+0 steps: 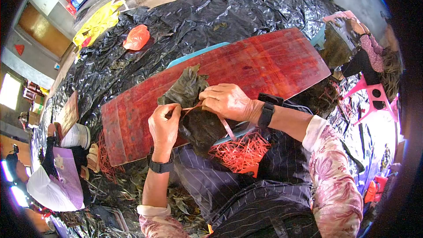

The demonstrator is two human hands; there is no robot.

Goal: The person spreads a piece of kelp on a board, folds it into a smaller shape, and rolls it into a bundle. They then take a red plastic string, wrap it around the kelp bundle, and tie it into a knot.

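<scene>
A bundle of dark, brownish-green leafy sheets [185, 87] lies across the near edge of the red board [264, 61], its lower part hanging toward my lap. Around its middle runs a thin pinkish-red strip [226, 128]. My left hand [164, 125] pinches the strip at the bundle's left side, thumb against forefinger. On the right, my right hand [227, 101] grips the same strip with curled fingers, and a loose tail dangles below it. Whether the strip is knotted is hidden by the fingers. A heap of cut red strips [242, 150] rests in my lap.
Black plastic sheeting [255, 9] covers the floor, with a red plastic bag [136, 37] on it. A co-worker [372, 55] sits at the right near a pink stool [374, 99]. Another person [55, 176] is at the left beside a white bucket [77, 136].
</scene>
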